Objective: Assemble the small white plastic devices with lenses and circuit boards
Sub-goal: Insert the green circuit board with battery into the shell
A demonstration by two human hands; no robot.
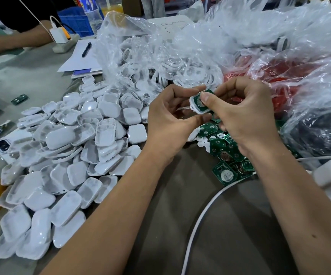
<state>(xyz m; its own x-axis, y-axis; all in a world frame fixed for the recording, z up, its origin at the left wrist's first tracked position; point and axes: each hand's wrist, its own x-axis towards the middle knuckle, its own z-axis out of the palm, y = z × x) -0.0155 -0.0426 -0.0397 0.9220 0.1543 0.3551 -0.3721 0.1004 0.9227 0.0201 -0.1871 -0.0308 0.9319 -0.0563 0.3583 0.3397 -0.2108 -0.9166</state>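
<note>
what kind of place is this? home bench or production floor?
Likely a small hand-assembly workshop: a big heap of identical white plastic shells, loose green circuit boards, and bulk parts in clear plastic bags on one shared table.

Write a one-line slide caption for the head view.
Both hands, left hand and right hand, press a green circuit board into a white shell beside a pile of white shells.

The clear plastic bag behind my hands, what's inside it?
The clear plastic bag holds white plastic ring-shaped frames, jumbled together. Crinkled glare hides its deeper contents.
</note>
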